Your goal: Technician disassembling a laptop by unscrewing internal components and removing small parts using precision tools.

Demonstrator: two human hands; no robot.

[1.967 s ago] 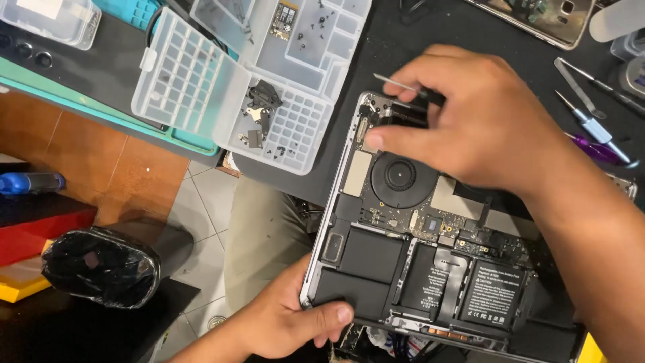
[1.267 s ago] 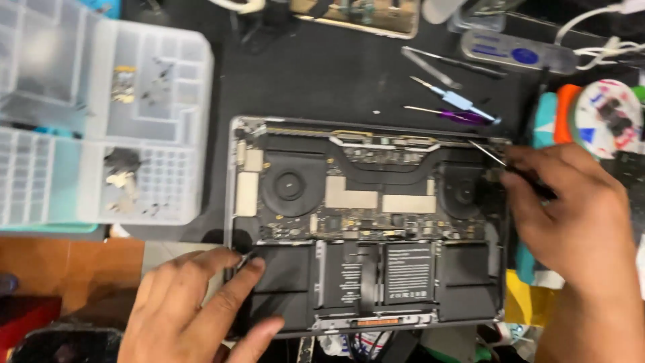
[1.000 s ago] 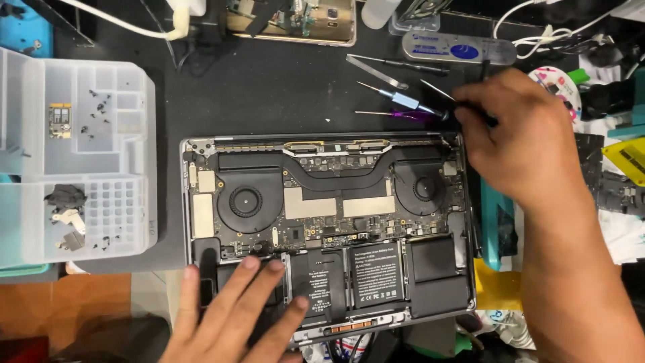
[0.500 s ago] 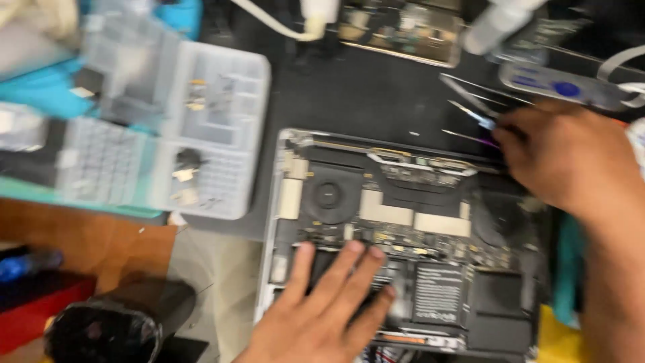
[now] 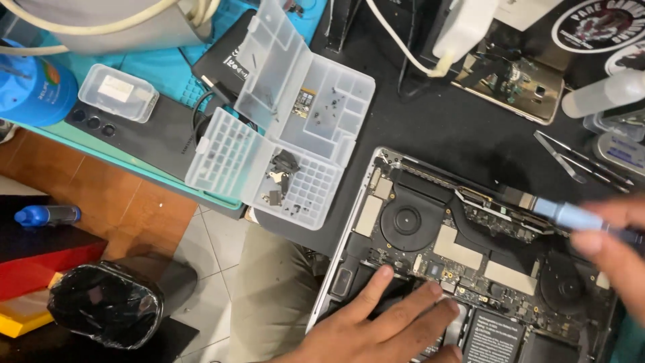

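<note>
A pale blue tool (image 5: 571,216) crosses the black and silver laptop (image 5: 470,249), beside a clear parts box (image 5: 282,154) on black matting (image 5: 437,128).

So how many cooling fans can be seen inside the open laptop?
2. One fan sits on the laptop's left side, above the left hand. The other fan is on the right side, below the right hand holding a blue tool.

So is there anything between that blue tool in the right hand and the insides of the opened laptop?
Nothing visible. The right hand holds the light blue tool right above the laptop, whose bottom cover is off, so fans and boards lie bare. The left hand rests on the near part, away from the tool's tip.
</note>
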